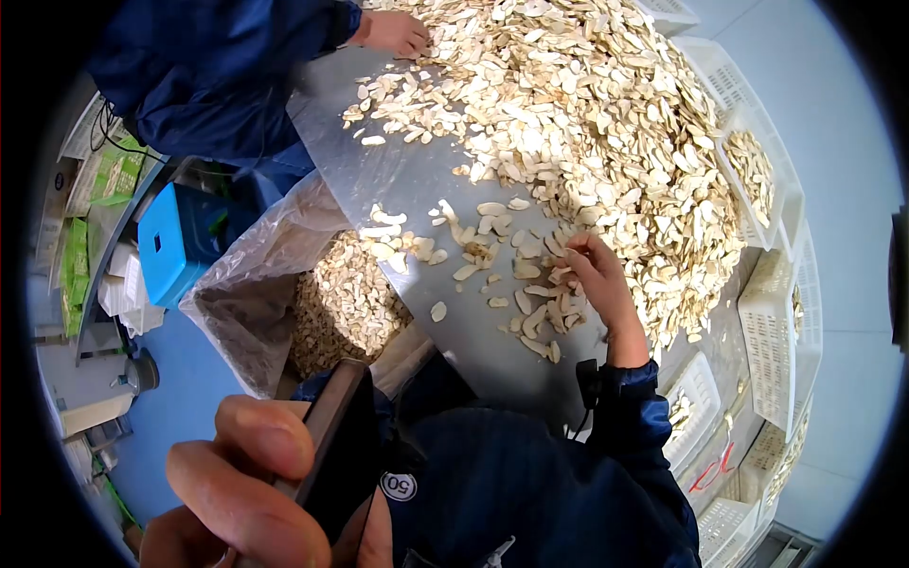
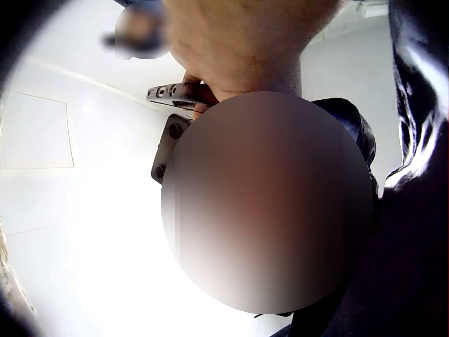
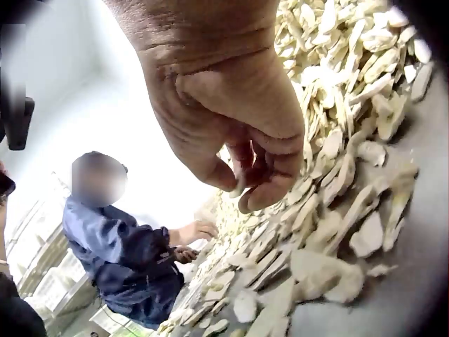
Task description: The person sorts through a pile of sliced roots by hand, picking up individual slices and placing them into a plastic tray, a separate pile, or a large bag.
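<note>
My left hand (image 1: 251, 483) grips a dark, flat phone (image 1: 331, 445) close to the head camera. In the left wrist view, the phone's end (image 2: 172, 92) with its port openings sticks out past the fingers, and a large blurred patch hides much below. The right hand (image 1: 601, 284) reaches down to loose pale slices (image 1: 540, 317) on the metal table (image 1: 379, 170). From the right wrist, that hand (image 3: 231, 119) shows bent fingers, thumb and fingertips close together just over the slices. I cannot tell whether a slice lies between them. A big heap of slices (image 1: 606, 123) rises beyond.
Left of the table, a plastic-lined container (image 1: 246, 293) holds smaller pieces. Another person's hand (image 1: 393, 33) is at the heap's far edge. White baskets (image 1: 767, 331) line the right side, with red-handled scissors (image 1: 715, 469) nearby. A blue stool (image 1: 175, 246) stands on the floor.
</note>
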`<control>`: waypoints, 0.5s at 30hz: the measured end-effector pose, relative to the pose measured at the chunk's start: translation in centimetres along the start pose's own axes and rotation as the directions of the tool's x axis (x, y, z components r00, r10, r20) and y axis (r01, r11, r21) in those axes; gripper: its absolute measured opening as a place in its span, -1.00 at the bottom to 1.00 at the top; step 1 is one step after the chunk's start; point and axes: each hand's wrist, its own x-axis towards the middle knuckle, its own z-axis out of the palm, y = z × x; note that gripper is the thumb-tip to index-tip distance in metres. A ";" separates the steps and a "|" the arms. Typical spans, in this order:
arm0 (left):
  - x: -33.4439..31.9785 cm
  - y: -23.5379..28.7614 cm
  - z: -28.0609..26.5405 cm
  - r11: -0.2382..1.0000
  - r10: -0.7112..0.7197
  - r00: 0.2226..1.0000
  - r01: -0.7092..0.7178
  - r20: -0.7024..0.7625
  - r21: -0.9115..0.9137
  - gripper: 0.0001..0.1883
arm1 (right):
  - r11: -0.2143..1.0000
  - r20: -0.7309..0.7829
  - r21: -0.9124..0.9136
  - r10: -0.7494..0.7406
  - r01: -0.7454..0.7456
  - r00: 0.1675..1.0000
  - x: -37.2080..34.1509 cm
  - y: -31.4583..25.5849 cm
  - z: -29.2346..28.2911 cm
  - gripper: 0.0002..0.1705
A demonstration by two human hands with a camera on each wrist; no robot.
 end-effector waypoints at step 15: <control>0.6 -0.4 0.9 0.995 0.072 0.995 -0.077 -0.065 -0.070 -0.23 | 0.562 0.174 -0.753 -0.332 0.342 0.927 1.7 0.7 3.9 -0.75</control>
